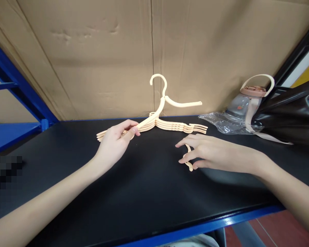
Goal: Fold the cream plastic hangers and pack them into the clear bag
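Note:
My left hand [118, 139] is closed on the left arm of a cream plastic clothes hanger [158, 109], pinched between thumb and fingers. The hanger is tilted up, its hook at the top and its right arm ending free in the air. Behind and below it, a stack of similar cream hangers [170, 125] lies on the black tabletop [144, 192]. My right hand [195, 152] is over the table, palm down with fingers apart, around a small curved cream piece [188, 164]. The hand partly covers that piece, and any contact with it is unclear.
At the back right stands a clear bottle [239, 104] with a pink lid and a strap, beside crumpled clear plastic [218, 123]. A dark bag [293, 120] lies at the right edge. Cardboard [105, 61] forms the back wall, and a blue metal frame [23, 82] rises at left.

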Demonstrator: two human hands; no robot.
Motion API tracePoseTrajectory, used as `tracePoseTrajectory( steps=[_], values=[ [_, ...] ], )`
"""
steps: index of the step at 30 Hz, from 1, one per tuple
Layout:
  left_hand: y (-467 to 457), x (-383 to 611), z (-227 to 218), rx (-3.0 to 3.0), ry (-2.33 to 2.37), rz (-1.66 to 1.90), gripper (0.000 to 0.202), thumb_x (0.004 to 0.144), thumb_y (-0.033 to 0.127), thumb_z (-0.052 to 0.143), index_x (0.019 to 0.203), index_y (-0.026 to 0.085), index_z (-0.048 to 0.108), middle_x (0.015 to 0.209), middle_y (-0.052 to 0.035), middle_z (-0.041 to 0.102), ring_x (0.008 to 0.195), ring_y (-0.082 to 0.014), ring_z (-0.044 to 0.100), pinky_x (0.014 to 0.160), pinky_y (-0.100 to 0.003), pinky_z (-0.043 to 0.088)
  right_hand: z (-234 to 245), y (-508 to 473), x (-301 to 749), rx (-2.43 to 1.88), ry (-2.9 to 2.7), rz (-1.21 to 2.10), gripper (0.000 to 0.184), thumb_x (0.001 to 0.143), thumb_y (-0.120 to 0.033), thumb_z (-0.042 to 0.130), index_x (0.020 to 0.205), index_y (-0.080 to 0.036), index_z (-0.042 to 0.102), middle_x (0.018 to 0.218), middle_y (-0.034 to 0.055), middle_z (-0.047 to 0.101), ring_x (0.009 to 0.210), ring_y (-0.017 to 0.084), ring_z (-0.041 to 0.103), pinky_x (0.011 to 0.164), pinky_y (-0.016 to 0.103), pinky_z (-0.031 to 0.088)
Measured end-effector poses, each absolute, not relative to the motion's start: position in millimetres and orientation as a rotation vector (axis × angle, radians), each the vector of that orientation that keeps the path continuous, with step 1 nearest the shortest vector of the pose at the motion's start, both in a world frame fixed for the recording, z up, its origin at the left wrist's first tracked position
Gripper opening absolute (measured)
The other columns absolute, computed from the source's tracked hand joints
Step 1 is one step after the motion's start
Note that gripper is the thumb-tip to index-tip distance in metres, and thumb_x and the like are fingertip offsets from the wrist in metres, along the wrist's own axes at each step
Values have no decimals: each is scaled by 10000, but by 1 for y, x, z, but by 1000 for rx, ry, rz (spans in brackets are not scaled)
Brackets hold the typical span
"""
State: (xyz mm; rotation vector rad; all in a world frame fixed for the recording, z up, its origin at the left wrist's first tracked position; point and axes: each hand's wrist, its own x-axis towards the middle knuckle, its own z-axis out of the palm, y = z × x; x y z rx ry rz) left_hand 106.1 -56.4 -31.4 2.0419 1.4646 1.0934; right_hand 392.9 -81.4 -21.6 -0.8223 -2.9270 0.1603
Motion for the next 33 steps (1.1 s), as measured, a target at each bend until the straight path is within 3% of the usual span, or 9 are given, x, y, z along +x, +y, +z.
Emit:
tracePoseTrajectory(
  steps=[4, 7, 11, 14, 18, 21, 23, 27, 33],
  values=[
    [-55, 106, -33, 2018, 1459, 1139, 224, 852, 364, 473, 888, 191, 609, 779, 12, 617, 613, -145, 445, 587, -258, 318, -18, -81, 383, -868, -2885, 199, 155, 899, -165, 542, 801, -199, 658, 1047, 53, 616, 997, 183, 568, 862, 329, 419],
    [-51, 104, -35, 2008, 1443, 1179, 233, 838, 383, 483, 877, 195, 614, 772, 12, 627, 643, -156, 490, 616, -261, 347, -14, -77, 381, -957, -2746, 240, 120, 920, -162, 484, 860, -189, 584, 886, 30, 633, 839, 165, 576, 774, 299, 423],
    [-44, 98, -36, 2064, 1477, 1214, 239, 837, 391, 479, 876, 205, 623, 778, 13, 640, 775, -185, 570, 706, -267, 384, -11, -63, 392, -1037, -2327, 409, 68, 930, -269, 486, 925, -206, 511, 804, 2, 617, 734, 142, 575, 669, 258, 418],
    [-39, 94, -37, 2088, 1516, 1209, 234, 832, 392, 471, 849, 212, 619, 772, 21, 642, 798, -184, 588, 746, -267, 396, -10, -49, 402, -981, -1983, 572, 178, 882, -367, 569, 887, -202, 502, 747, -9, 569, 673, 126, 564, 610, 239, 417],
    [-34, 90, -37, 2097, 1555, 1194, 247, 823, 399, 455, 853, 214, 617, 780, 16, 653, 804, -192, 582, 748, -274, 407, -11, -32, 411, -951, -1764, 666, 297, 827, -476, 618, 869, -202, 512, 665, -44, 463, 539, 84, 435, 503, 214, 337],
    [-33, 89, -37, 2105, 1571, 1172, 257, 823, 392, 440, 857, 208, 617, 786, 6, 650, 810, -200, 567, 752, -284, 403, -12, -23, 417, -953, -1686, 730, 434, 884, -598, 428, 871, -187, 569, 651, -32, 437, 518, 89, 359, 490, 228, 294],
    [-33, 89, -37, 2110, 1571, 1170, 264, 825, 393, 436, 870, 208, 619, 789, 1, 649, 821, -206, 562, 762, -291, 403, -11, -19, 420, -950, -1650, 772, 470, 901, -583, 369, 850, -176, 600, 647, -22, 448, 530, 98, 360, 515, 237, 308],
    [-35, 90, -37, 2096, 1552, 1179, 251, 824, 387, 448, 885, 213, 618, 795, 0, 636, 826, -205, 567, 790, -299, 407, -11, -15, 425, -968, -1662, 632, 281, 853, -442, 547, 789, -174, 599, 646, -25, 463, 605, 102, 415, 588, 229, 352],
    [-34, 90, -37, 2121, 1590, 1173, 259, 833, 402, 436, 886, 224, 618, 784, -2, 648, 828, -217, 569, 792, -316, 406, -15, -14, 425, -1072, -1700, 655, 341, 775, -502, 649, 841, -174, 587, 753, 20, 576, 631, 125, 541, 485, 220, 401]
  ],
)
